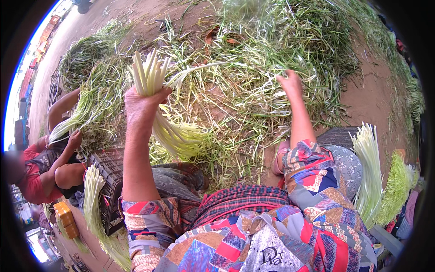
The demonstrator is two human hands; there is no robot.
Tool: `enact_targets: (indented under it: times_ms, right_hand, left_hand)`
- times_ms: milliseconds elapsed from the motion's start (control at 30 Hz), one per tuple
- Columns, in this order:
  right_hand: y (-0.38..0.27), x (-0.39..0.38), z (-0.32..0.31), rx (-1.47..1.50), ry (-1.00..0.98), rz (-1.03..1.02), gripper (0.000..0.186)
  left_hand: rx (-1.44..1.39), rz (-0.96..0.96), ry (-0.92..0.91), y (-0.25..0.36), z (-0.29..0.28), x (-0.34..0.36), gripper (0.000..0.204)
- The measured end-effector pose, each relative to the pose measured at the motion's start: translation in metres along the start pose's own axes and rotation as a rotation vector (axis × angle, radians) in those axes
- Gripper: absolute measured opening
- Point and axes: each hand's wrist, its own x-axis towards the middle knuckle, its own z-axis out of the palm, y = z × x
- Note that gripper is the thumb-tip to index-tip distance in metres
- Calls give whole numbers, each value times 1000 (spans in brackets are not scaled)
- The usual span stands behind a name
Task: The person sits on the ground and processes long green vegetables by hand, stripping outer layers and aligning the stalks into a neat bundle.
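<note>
My left hand (141, 99) is closed round a thick bunch of pale stalks (148, 72), white ends upward and yellow-green leaves trailing below it. A single long stalk (197, 68) juts rightward from the bunch. My right hand (290, 82) is raised at the edge of the loose green leaf heap (324, 50), its thumb and forefinger apart; nothing clearly shows in it.
A person (36, 167) at left grips long stalks (81, 115). Near my left knee, stalks (95, 190) lie on a dark crate (113, 163); a yellow crate (65, 217) stands beyond. Pale bundles (364, 172) sit at right. Cut leaves cover the dirt ground (367, 90).
</note>
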Motion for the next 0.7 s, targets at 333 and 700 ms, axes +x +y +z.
enact_targets:
  times_ms: [333,700]
  right_hand:
    - [-134,-117,24,1322,-1041,-381,18]
    - [19,22,-74,-127,510,96,42]
  left_hand:
    - [-59,36,-111,-4,27,-10,30]
    - [-55,31,103,1,-24,-4,35]
